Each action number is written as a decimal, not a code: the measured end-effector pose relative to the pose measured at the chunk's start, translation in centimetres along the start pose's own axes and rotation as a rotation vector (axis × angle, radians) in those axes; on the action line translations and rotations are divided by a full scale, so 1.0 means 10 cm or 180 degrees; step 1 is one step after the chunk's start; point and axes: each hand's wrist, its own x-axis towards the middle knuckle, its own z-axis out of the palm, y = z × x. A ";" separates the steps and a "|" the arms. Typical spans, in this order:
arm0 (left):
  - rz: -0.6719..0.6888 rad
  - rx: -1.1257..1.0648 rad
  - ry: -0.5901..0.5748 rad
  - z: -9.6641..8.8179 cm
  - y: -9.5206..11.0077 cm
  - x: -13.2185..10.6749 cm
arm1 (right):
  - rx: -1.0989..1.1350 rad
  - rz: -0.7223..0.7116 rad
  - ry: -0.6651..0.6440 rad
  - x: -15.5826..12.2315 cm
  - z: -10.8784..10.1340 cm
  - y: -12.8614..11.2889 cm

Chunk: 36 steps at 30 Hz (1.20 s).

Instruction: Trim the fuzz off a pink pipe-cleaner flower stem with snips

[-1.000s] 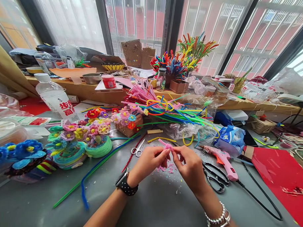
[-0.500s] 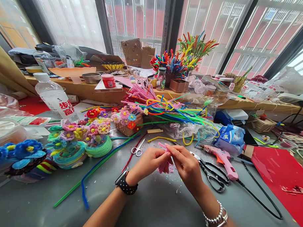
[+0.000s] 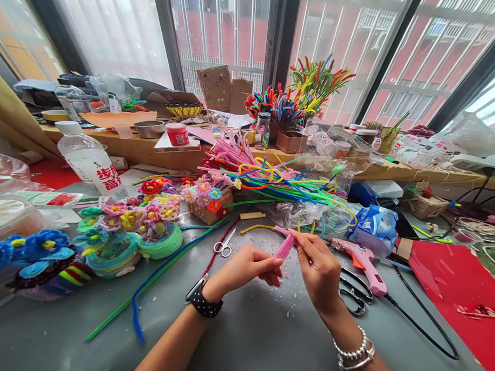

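Both my hands hold a short pink pipe cleaner [image 3: 285, 245] over the grey table [image 3: 250, 337]. My left hand [image 3: 248, 269], with a black watch on its wrist, pinches the lower end. My right hand [image 3: 320, 269], with a silver bracelet on its wrist, pinches the upper end, so the piece stands tilted between them. Pink fluff crumbs lie on the table just beneath. Small scissors [image 3: 225, 244] lie to the left of my hands. Black scissors [image 3: 353, 297] and a pink glue gun [image 3: 361, 260] lie to the right.
A heap of coloured pipe cleaners [image 3: 280, 181] lies behind my hands. Finished pipe-cleaner flowers [image 3: 128, 224] and a water bottle [image 3: 92, 161] stand at the left. Long green and blue stems [image 3: 146, 285] cross the table. A red sheet [image 3: 459, 285] and the glue gun's black cord [image 3: 425, 332] are at the right.
My right hand has risen and drawn the pink piece up, straightening it to a tilt. My left hand has dropped slightly and holds the bottom end.
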 end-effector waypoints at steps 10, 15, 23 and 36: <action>0.0733 0.0343 0.1280 -0.02 0.03 0.03 | 0.0784 0.0253 -0.0519 0.03 -0.01 -0.14; 0.0519 -0.0713 0.0865 0.12 0.12 -0.02 | 0.0975 0.0193 -0.0539 0.00 0.02 -0.23; 0.0289 -0.0244 0.0276 0.13 0.10 0.01 | 0.0781 0.0278 -0.0464 -0.07 0.08 -0.22; 0.0717 0.0729 0.1500 0.19 -0.02 0.08 | 0.0535 0.0293 -0.0248 -0.03 0.06 -0.26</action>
